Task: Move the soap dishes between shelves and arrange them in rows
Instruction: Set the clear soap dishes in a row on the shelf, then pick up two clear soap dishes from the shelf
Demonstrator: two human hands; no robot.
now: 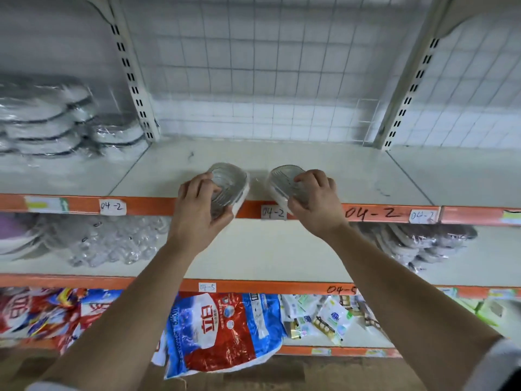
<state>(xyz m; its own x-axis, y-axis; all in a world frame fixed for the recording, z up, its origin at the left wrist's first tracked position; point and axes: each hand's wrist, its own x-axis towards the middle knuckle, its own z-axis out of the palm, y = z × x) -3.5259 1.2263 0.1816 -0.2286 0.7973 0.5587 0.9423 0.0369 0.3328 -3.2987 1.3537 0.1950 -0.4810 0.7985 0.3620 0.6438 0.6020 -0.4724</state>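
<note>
Currently the left hand point(198, 206) grips the left soap dish point(229, 182) and the right hand point(317, 200) grips the right soap dish point(282, 180), both dishes half over the orange shelf edge point(152, 206); let go this close to that edge, either could tip off

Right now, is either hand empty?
No: the left hand grips the left soap dish and the right hand grips the right soap dish, both at the upper shelf's front edge.
</note>
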